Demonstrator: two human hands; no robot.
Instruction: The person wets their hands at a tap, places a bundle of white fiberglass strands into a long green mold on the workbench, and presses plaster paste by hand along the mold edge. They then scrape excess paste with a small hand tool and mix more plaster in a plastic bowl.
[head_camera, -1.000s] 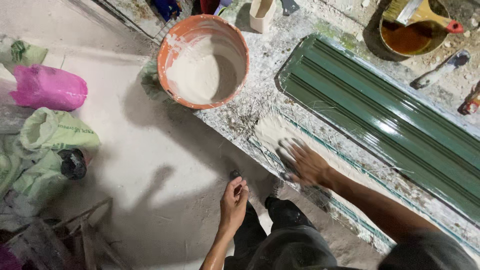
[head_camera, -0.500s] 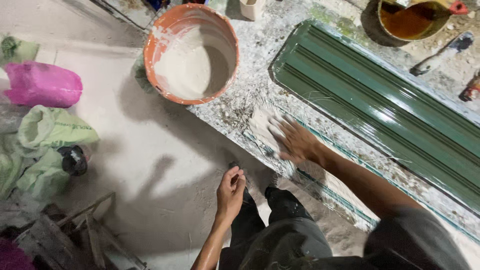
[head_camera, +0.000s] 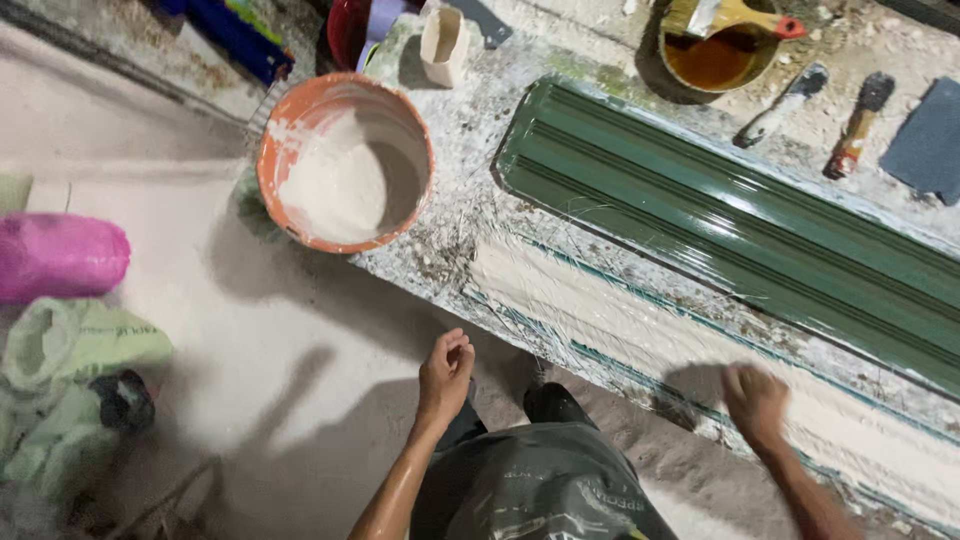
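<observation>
Looking down from my head, the long white plaster strip (head_camera: 640, 330) runs along the near edge of the spattered workbench (head_camera: 470, 160), from about the middle of the bench off toward the lower right corner. It is pale cream, wet-looking and ridged lengthwise, with a thin teal line edging it. Just behind it, parallel, lies a glossy green ribbed mould (head_camera: 720, 215).

My right hand (head_camera: 755, 400) lies on the strip, fingers spread flat, palm down on the plaster and gripping nothing. It is blurred, so I cannot make out the fingertips. My left hand (head_camera: 445, 372) hangs in the air in front of the bench, fingers curled loosely inward, empty and touching nothing.

At the left end of the bench sits an orange bucket (head_camera: 300, 120) partly full of white plaster. Farther back stand a small cream cup (head_camera: 443, 42) and a bowl of brown liquid (head_camera: 712, 60) with a brush (head_camera: 735, 15) across it.

The strip's far right end is cut off by the frame. My right forearm leaves the picture at the bottom.
</observation>
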